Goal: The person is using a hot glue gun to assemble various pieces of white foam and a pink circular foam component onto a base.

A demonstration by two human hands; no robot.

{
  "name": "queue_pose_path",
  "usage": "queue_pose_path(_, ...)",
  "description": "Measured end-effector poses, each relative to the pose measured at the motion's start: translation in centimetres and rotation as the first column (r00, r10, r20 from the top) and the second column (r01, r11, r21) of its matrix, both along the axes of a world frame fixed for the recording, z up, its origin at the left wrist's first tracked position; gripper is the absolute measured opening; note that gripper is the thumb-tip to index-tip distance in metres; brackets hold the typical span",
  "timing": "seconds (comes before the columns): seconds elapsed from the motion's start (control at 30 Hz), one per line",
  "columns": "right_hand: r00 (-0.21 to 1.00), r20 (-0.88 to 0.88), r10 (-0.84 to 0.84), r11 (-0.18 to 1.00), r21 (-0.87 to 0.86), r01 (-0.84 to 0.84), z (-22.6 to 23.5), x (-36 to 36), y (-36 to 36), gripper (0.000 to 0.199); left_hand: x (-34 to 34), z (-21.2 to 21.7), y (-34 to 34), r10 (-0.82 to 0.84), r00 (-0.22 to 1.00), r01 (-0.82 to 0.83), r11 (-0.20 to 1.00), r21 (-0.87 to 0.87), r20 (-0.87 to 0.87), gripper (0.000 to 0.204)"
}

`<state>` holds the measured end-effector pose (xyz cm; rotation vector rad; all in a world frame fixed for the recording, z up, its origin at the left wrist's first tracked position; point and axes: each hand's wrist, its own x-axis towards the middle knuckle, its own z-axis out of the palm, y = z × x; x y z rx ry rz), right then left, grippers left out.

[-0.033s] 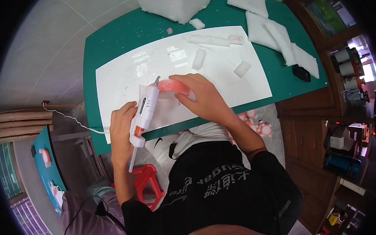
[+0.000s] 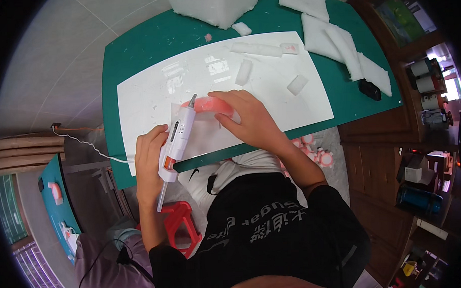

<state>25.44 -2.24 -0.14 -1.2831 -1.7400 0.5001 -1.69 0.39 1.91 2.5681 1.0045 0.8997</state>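
Note:
My left hand (image 2: 149,159) is closed around a white hot glue gun (image 2: 181,126) with an orange trigger part. Its metal nozzle points away from me, and a clear glue stick (image 2: 162,196) sticks out of the near end. Just right of the nozzle is a pink curved, ring-like piece (image 2: 207,104). My right hand (image 2: 250,118) pinches its right end, thumb on the near side and fingers over the far side. The nozzle is at or very near the left part of the piece; I cannot tell whether they touch.
The white sheet (image 2: 143,109) on the green table (image 2: 116,61) bears small white padding pieces (image 2: 244,72). A large white fluffy block (image 2: 215,7) and padding sheets (image 2: 323,36) lie behind. A black object (image 2: 370,90) sits at right. A red stool (image 2: 185,224) and pink-white pieces (image 2: 320,156) are below.
The glue gun has tilted and shifted very slightly in my left hand, toward me. My right hand and the pink curved piece stay where they were.

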Motion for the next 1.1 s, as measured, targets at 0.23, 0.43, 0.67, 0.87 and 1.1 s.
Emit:
queue_pose_path(0.23,1.000,0.015,0.010,0.999,-0.045,-0.010,0.2,0.0,0.2,0.042,-0.6,-0.3,0.0,0.027,1.000,-0.027,0.999,-0.027,0.011,0.045)
queue_pose_path(0.43,1.000,0.023,0.006,0.994,-0.111,-0.003,0.6,-0.1,0.0,0.042,-1.2,-0.1,0.0,0.025,1.000,-0.024,0.999,-0.049,0.017,0.045)
queue_pose_path(0.67,0.999,0.033,0.010,0.995,-0.102,-0.006,0.4,-0.1,0.1,0.042,-2.7,0.2,0.4,0.123,0.991,-0.123,0.992,0.011,-0.053,0.047)
queue_pose_path(0.87,0.999,0.041,-0.002,0.998,-0.055,0.004,0.2,-0.1,0.0,0.043,-4.7,-1.6,0.9,0.242,0.965,-0.242,0.970,0.012,-0.103,0.045)
queue_pose_path(1.1,1.000,0.028,0.004,0.993,-0.114,-0.001,0.6,-0.3,-0.2,0.047,-7.2,-3.9,2.3,0.243,0.965,-0.255,0.955,-0.154,-0.095,0.045)
